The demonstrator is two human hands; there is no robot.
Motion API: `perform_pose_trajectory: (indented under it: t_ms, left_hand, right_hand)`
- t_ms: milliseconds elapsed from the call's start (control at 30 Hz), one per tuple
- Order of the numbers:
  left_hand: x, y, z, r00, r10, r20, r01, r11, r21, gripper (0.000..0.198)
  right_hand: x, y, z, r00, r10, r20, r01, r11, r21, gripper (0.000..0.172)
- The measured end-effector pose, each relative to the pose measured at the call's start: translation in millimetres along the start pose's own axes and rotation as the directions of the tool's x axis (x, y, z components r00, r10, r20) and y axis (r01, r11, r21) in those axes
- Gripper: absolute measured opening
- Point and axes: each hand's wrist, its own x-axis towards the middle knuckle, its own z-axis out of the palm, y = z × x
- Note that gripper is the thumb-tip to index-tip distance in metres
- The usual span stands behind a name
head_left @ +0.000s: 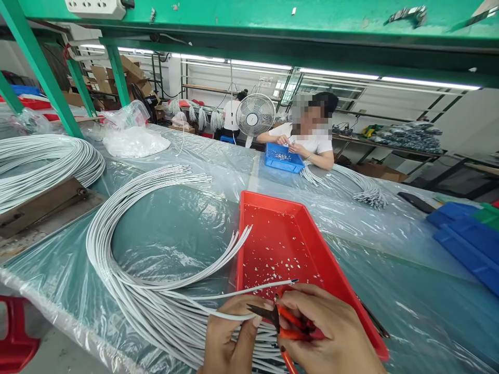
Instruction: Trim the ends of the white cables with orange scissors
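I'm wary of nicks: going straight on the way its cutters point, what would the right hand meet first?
Probably the left hand, where it pinches a white cable. The cutters in the right hand overlap its fingertips in view, but depth and contact are unclear.

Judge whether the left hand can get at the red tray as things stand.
Probably yes: the red tray lies just beyond the left hand, with a few cables across its left rim, though that hand is busy pinching one cable.
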Motion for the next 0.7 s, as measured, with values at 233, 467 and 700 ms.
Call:
perform_pose_trajectory:
  t_ms: [233, 467, 700]
  left_hand:
    - [4.3, 6.1, 5.3, 0.946, -0.324, -0.011, 0.304, 0.899, -0.314, 0.009]
    - [13.7, 17.9, 7.7, 0.866, -0.496, 0.062, 0.469, 0.764, -0.443, 0.017]
    - [10.5, 14.4, 11.5, 0.847, -0.527, 0.071, 0.498, 0.741, -0.451, 0.022]
  right_hand:
    - [-7.4, -5.1, -1.4, 0.996, -0.092, -0.020, 0.093, 0.995, 0.028, 0.018]
    - [-10.8, 4.6, -11.3, 0.968, -0.074, -0.239, 0.093, 0.993, 0.071, 0.025]
    - [-16.7, 5.4, -10.7, 0.947, -0.192, -0.258, 0.208, 0.978, 0.034, 0.024]
